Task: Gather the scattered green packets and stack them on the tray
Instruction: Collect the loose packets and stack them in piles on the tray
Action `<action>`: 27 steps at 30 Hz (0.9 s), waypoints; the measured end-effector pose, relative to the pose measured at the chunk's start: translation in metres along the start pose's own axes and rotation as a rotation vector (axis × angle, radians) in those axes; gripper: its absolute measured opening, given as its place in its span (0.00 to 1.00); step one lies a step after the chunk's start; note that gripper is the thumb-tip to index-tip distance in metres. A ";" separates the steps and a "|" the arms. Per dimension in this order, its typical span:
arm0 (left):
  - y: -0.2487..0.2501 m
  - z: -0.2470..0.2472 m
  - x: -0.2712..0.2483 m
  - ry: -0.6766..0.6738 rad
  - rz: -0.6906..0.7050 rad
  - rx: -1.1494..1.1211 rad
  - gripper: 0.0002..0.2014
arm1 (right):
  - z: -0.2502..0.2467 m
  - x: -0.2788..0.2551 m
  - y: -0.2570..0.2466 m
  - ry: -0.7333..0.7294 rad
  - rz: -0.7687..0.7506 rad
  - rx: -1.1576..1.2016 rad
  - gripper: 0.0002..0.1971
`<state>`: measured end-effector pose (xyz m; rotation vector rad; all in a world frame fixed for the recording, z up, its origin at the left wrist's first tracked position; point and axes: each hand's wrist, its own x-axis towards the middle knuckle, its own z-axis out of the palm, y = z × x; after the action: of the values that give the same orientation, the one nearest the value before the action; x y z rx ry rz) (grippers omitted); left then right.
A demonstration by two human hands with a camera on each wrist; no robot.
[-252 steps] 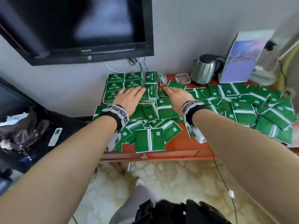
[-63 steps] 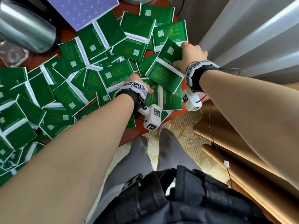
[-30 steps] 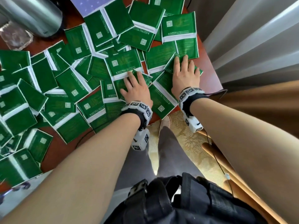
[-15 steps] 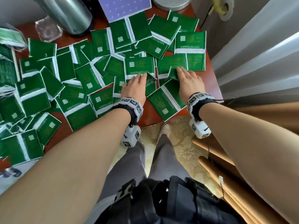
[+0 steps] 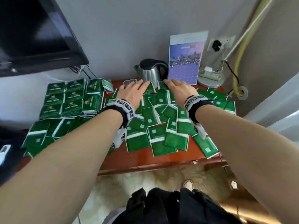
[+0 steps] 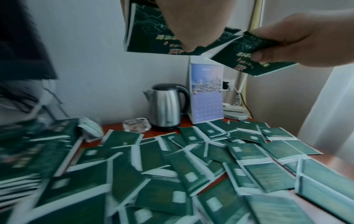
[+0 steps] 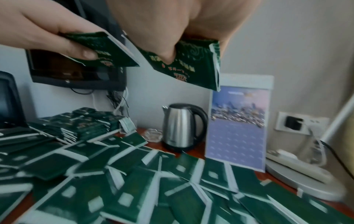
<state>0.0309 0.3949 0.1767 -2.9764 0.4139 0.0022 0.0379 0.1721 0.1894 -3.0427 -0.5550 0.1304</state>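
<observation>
Both hands hover above the middle of the red-brown table [image 5: 169, 160], side by side. My left hand [image 5: 137, 89] pinches a thin bundle of green packets [image 6: 145, 34] between thumb and fingers. My right hand [image 5: 174, 87] pinches another green packet [image 7: 187, 66]. Several loose green packets [image 5: 153, 126] lie overlapping across the table below the hands. At the table's left end stand neat rows of stacked packets [image 5: 69, 97]; whatever they rest on is hidden beneath them.
A steel kettle [image 5: 151, 73], a glass ashtray [image 5: 129, 82] and an upright calendar card [image 5: 186, 59] stand at the back against the wall. A power strip on a round base [image 5: 210, 76] sits back right. A wall-mounted TV [image 5: 32, 34] hangs upper left.
Both hands lay flat on packets at the table's right end; now they are lifted off the table, each holding packets, and have moved left toward the middle.
</observation>
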 end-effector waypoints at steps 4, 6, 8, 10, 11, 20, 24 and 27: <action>-0.104 -0.010 -0.058 0.030 -0.035 0.080 0.48 | -0.007 0.010 -0.104 0.061 -0.041 -0.023 0.41; -0.151 -0.012 -0.087 0.042 -0.043 0.102 0.47 | -0.010 0.013 -0.152 0.077 -0.062 -0.044 0.41; -0.192 -0.012 -0.115 0.044 -0.054 0.116 0.46 | -0.014 0.016 -0.195 0.075 -0.082 -0.060 0.40; -0.226 -0.012 -0.139 0.036 -0.073 0.125 0.46 | -0.022 0.022 -0.233 0.068 -0.112 -0.068 0.41; -0.240 -0.012 -0.147 0.030 -0.083 0.128 0.46 | -0.025 0.026 -0.250 0.072 -0.126 -0.074 0.41; -0.327 0.019 -0.161 -0.038 -0.142 0.043 0.48 | -0.023 0.096 -0.344 0.037 -0.253 -0.121 0.39; -0.363 0.044 -0.142 -0.080 -0.174 0.026 0.47 | -0.005 0.146 -0.362 0.001 -0.267 -0.127 0.40; -0.392 0.062 -0.122 -0.149 -0.194 0.001 0.48 | 0.010 0.189 -0.373 -0.039 -0.276 -0.116 0.38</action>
<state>0.0213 0.8102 0.1703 -2.9752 0.1066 0.2023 0.0823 0.5875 0.1882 -3.0381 -1.0108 0.1518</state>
